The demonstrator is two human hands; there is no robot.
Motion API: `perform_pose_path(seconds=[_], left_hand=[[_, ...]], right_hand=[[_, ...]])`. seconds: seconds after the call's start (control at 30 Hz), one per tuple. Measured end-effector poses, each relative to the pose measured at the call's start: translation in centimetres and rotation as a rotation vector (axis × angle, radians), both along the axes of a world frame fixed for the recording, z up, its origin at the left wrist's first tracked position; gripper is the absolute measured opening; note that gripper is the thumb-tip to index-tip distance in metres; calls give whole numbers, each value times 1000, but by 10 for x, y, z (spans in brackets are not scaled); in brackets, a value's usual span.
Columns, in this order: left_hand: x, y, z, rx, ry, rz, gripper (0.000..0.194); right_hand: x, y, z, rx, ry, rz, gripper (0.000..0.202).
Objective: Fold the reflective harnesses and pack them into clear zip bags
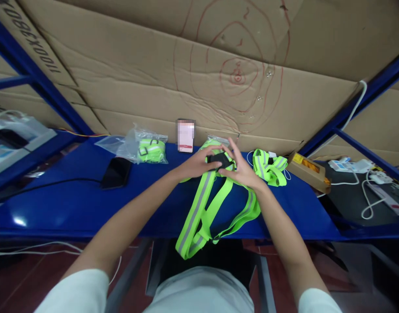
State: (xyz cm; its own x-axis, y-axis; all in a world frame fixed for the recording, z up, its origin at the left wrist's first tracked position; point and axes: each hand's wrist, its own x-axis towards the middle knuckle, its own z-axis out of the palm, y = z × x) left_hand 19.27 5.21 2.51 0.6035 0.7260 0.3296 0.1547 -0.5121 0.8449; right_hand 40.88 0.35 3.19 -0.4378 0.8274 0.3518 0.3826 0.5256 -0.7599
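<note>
Both of my hands meet over the blue table around a black buckle (pixel 220 161) on a neon-green reflective strap (pixel 202 195). My left hand (pixel 197 163) grips the buckle from the left, its thumb across the front. On the other side, my right hand (pixel 242 170) holds it with thumb below and fingers raised above. Loops of the strap, with a grey stripe along the middle, hang down over the table's front edge. Part of the strap behind my hands is hidden. A clear plastic bag (pixel 215 139) shows just behind them.
A bagged green strap (pixel 152 151) and a black device (pixel 117 173) on a cable lie left. A phone (pixel 186 135) leans on the cardboard wall (pixel 137 87). Rightward are another bundled strap (pixel 269 167), an open cardboard box (pixel 308 171) and white cables (pixel 365 195).
</note>
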Motion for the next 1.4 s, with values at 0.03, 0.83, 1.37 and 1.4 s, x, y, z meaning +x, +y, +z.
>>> perform_pose_path(seconds=[0.03, 0.83, 1.37, 1.4], left_hand=[[1, 5, 12, -39, -29, -16, 75], [10, 5, 67, -299, -287, -109, 56], [11, 2, 69, -302, -318, -207, 48], [12, 4, 68, -285, -288, -190, 48]], right_hand=[[3, 7, 7, -26, 28, 15, 106], [-10, 27, 69, -458, 768, -62, 34], [-6, 33, 61, -429, 574, 20, 42], [-5, 34, 60, -398, 538, -3, 43]])
